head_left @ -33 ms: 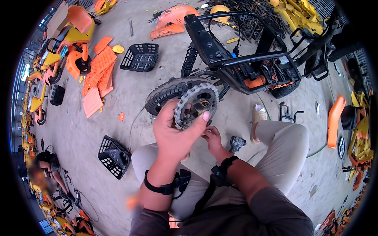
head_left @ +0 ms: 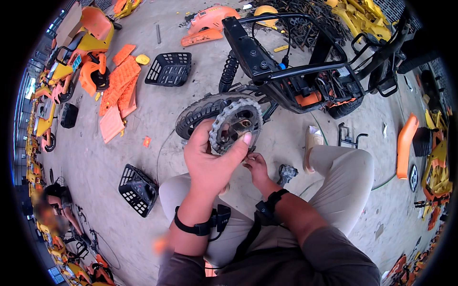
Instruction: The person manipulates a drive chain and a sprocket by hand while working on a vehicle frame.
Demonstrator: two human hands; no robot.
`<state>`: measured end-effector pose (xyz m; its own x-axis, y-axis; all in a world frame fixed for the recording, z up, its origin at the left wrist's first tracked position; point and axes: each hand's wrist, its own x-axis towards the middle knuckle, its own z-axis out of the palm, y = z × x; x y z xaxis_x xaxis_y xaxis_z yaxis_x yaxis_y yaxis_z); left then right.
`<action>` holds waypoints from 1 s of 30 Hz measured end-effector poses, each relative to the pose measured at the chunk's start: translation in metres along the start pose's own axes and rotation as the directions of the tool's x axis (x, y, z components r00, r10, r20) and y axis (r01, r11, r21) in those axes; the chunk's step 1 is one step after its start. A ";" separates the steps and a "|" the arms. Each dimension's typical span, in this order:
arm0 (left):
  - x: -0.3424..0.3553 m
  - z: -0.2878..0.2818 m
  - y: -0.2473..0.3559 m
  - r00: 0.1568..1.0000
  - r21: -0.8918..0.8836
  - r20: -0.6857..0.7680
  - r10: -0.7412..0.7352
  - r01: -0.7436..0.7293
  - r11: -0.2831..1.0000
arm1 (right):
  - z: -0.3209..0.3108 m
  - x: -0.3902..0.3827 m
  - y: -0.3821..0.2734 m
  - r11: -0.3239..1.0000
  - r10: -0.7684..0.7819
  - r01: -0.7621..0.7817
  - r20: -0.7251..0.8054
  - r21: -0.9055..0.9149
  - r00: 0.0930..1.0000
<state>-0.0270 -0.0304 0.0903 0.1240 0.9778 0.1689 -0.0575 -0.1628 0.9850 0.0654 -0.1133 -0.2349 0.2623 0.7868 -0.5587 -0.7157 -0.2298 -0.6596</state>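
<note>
My left hand point(head_left: 206, 155) grips a dark, greasy sprocket point(head_left: 231, 127), with the thumb on its near face and the fingers behind its left rim. The sprocket's edge is grey and knobbly, and a round hole shows in its hub. Just below its lower right edge is my right hand point(head_left: 258, 168), fingers curled together; whether something small is pinched there I cannot make out. Behind the sprocket lies a black-tyred wheel point(head_left: 188, 123) under the black scooter frame point(head_left: 296, 71). A grey power tool point(head_left: 287, 174) rests on the floor beside my right wrist.
A black basket point(head_left: 168, 69) stands ahead, and another basket point(head_left: 138, 189) with a dark thing inside lies to the left. Orange panels point(head_left: 119, 86) pile up at far left. A black metal bracket point(head_left: 351, 137) and an orange panel point(head_left: 406, 148) are at right. Another person point(head_left: 59, 205) sits at far left.
The sprocket and my left hand have shifted slightly left and down. My right hand has hardly moved.
</note>
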 end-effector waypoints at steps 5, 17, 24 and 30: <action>0.005 -0.005 -0.007 0.997 0.084 -0.054 -0.061 0.065 0.994 | 0.009 -0.017 0.000 0.999 0.006 -0.006 -0.002 -0.042 1.000; 0.010 -0.006 -0.012 0.997 0.110 -0.064 -0.045 0.052 0.993 | 0.018 -0.036 0.016 0.985 0.105 -0.084 0.130 -0.153 0.986; 0.009 -0.006 -0.014 0.997 0.109 -0.055 -0.051 0.057 0.992 | 0.017 -0.034 0.019 0.982 0.111 -0.076 0.206 -0.172 0.972; 0.008 -0.004 -0.014 0.998 0.104 -0.039 -0.039 0.043 0.994 | 0.013 -0.031 0.026 0.979 0.110 -0.062 0.244 -0.196 0.964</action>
<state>-0.0288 -0.0196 0.0781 0.0870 0.9878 0.1291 0.0507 -0.1338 0.9897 0.0299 -0.1357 -0.2285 0.0160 0.8726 -0.4881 -0.5896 -0.3860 -0.7094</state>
